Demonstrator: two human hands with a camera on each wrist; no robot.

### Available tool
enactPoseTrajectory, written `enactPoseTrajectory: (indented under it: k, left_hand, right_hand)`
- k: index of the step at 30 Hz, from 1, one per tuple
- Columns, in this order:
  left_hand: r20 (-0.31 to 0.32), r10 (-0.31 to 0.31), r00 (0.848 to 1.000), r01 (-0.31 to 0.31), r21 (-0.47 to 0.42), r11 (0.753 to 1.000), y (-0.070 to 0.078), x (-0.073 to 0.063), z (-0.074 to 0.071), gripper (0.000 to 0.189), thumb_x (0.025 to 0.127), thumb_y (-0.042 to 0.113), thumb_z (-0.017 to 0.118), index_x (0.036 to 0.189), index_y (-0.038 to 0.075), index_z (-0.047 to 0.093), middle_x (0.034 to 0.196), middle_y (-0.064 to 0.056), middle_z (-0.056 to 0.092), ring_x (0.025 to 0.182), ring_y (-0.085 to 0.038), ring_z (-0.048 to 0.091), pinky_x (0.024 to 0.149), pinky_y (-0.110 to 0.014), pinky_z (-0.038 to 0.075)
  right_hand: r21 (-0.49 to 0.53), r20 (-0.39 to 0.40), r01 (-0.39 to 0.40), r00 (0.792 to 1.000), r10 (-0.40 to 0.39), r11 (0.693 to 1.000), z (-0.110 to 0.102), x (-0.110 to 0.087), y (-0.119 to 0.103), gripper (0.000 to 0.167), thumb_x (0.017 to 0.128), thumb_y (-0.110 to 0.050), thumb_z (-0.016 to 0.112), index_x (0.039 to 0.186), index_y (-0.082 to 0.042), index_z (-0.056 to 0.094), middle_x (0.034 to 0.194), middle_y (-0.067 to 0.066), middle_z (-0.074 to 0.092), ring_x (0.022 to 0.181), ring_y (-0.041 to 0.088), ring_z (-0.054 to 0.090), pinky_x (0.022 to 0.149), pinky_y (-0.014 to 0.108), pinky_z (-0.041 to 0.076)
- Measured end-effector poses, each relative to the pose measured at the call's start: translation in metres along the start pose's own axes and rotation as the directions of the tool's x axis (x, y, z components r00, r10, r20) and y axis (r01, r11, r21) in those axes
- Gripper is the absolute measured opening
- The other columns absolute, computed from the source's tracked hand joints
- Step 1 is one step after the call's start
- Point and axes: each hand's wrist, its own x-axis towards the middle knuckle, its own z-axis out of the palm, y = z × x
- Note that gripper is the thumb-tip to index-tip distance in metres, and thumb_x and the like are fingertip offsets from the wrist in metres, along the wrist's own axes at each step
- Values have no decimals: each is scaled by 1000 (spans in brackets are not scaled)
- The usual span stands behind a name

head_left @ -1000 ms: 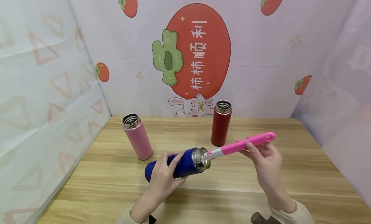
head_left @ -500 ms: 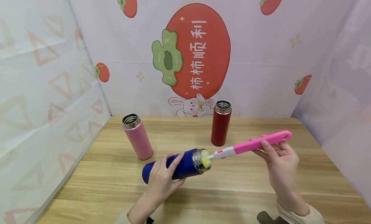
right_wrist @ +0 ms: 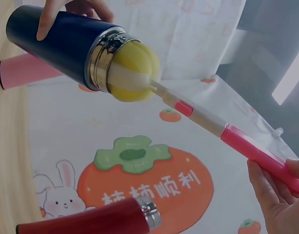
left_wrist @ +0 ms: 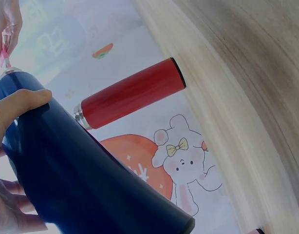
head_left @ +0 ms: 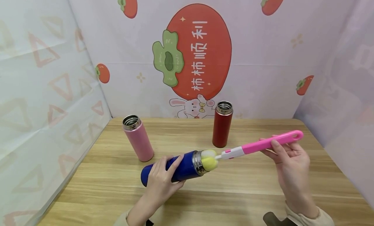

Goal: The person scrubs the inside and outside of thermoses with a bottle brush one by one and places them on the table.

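Head view: our left grip (head_left: pixel 161 179) curls round the blue bottle (head_left: pixel 187 166); right of it, our right grip (head_left: pixel 292 162) pinches the pink-handled brush (head_left: pixel 254 147), whose yellow-and-white sponge (head_left: pixel 210 160) bulges from the bottle's mouth (head_left: pixel 198 163).

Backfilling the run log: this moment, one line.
left hand: holds blue bottle, tilted | right hand: holds brush | sponge: bulges from blue bottle | pink bottle, red bottle: standing, open

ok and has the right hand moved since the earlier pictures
Yes: in the head view, the right hand has moved to the person's right, farther from the standing red bottle, drawing the brush head partly out of the blue bottle.
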Motion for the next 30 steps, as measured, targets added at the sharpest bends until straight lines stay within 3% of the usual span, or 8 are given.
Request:
enactPoseTrajectory:
  k: [15, 21, 23, 26, 30]
  left_hand:
    - [-60, 5, 998, -4, 14, 1000, 4, 7, 0, 85, 41, 29, 85, 119, 17, 53, 89, -12, 54, 74, -25, 56, 64, -40, 47]
    - [-81, 21, 996, -20, 12, 1000, 6, 9, 2, 84, 41, 28, 84, 118, 17, 54, 88, -12, 54, 74, -25, 55, 64, -40, 46]
    - [-76, 25, 997, -25, 9, 1000, 8, 11, 2, 84, 41, 30, 84, 118, 17, 54, 88, -12, 54, 75, -24, 55, 64, -39, 46]
    - [-59, 34, 998, -34, -1, 999, 13, 14, 3, 84, 43, 32, 83, 120, 18, 52, 89, -12, 54, 76, -24, 56, 65, -40, 46]
    - [-47, 27, 999, -27, -4, 1000, 16, 15, 4, 85, 44, 33, 83, 121, 18, 51, 90, -11, 54, 77, -23, 56, 65, -40, 47]
  right_hand:
    - [-49, -48, -5, 999, 3, 999, 15, -2, 10, 15, 82, 19, 43, 95, 13, 50, 82, 21, 64, 75, 28, 65, 70, 39, 47]
    - [-174, -26, -44, 999, 40, 984, 18, -6, 22, 12, 83, 14, 47, 94, 10, 51, 82, 16, 65, 77, 23, 65, 72, 36, 48]
    - [-267, -3, -73, 997, 75, 961, 13, -9, 35, 13, 83, 10, 51, 96, 10, 51, 84, 16, 64, 77, 24, 65, 72, 35, 48]
    - [-354, 105, -46, 990, 88, 934, -21, -13, 70, 20, 83, 10, 51, 103, 11, 49, 92, 21, 62, 82, 31, 63, 72, 37, 49]
    - [-368, 215, -16, 971, 101, 930, -61, -16, 111, 27, 84, 14, 47, 110, 13, 45, 101, 29, 57, 88, 39, 59, 74, 42, 48]
